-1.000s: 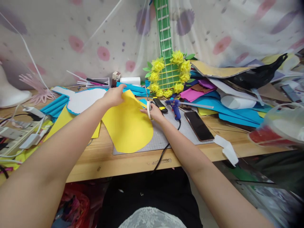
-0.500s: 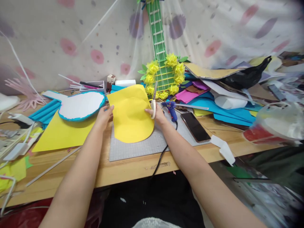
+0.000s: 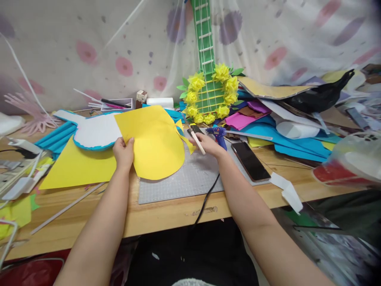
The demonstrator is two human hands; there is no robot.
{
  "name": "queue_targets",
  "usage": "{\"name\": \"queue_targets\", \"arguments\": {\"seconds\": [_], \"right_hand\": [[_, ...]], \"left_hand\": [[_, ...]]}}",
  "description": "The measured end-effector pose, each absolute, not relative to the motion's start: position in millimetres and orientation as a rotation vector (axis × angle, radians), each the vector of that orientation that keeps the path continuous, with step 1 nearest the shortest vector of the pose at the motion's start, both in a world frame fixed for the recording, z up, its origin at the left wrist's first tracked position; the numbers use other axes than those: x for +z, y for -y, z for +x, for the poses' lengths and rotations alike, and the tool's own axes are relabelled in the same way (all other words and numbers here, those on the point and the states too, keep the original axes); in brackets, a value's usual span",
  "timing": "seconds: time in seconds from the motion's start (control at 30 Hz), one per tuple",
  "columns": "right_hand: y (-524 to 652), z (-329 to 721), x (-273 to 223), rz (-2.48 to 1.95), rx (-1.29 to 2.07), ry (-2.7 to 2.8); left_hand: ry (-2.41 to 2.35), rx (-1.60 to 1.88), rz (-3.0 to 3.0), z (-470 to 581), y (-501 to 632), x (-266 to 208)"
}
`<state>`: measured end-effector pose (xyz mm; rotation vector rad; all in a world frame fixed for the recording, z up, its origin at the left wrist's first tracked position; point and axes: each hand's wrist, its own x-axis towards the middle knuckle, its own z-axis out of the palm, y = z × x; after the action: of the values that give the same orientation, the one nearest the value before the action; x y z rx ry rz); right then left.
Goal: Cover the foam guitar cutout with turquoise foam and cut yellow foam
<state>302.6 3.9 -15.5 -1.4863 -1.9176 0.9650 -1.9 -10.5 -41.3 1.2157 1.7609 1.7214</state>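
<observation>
My left hand [image 3: 124, 154] pinches the left edge of a yellow paper sheet [image 3: 156, 147], which has a rounded lower right side. To its right, my right hand [image 3: 210, 145] is closed around scissors [image 3: 197, 142] with pale handles. A narrow yellow paper strip [image 3: 188, 143] lies between the sheet and the scissors. Beneath the sheet is a grey cutting mat [image 3: 169, 190]. A white guitar-shaped cutout [image 3: 97, 133] with a blue rim rests beside my left hand, on another yellow sheet [image 3: 79, 169].
A green guitar model [image 3: 205, 51] with yellow paper flowers stands at the back. A blue glue gun [image 3: 218, 136] and a phone [image 3: 250, 161] lie to the right. Blue paper [image 3: 294, 145] is piled behind, and a plastic tub [image 3: 348, 163] stands at the far right.
My left hand has shifted left with the yellow sheet, which is turned. My right hand and the scissors have moved right, away from the sheet, and a yellow strip now shows beside them.
</observation>
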Motion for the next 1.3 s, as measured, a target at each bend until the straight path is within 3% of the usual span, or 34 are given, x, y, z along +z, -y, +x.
{"name": "queue_targets", "arguments": {"seconds": [0.17, 0.37, 0.67, 1.3], "right_hand": [[6, 309, -5, -1.491, 0.991, 2.316], [-1, 309, -13, -1.493, 1.035, 2.174], [6, 313, -4, -1.175, 1.628, 1.849], [0, 305, -15, -1.204, 1.645, 1.733]], "left_hand": [[-1.789, 1.794, 1.067, -12, 8, -42], [-1.775, 1.779, 0.926, -11, 9, -37], [-1.584, 1.759, 0.872, -6, 10, -39], [-1.494, 1.658, 0.920, 6, 14, -37]]}}
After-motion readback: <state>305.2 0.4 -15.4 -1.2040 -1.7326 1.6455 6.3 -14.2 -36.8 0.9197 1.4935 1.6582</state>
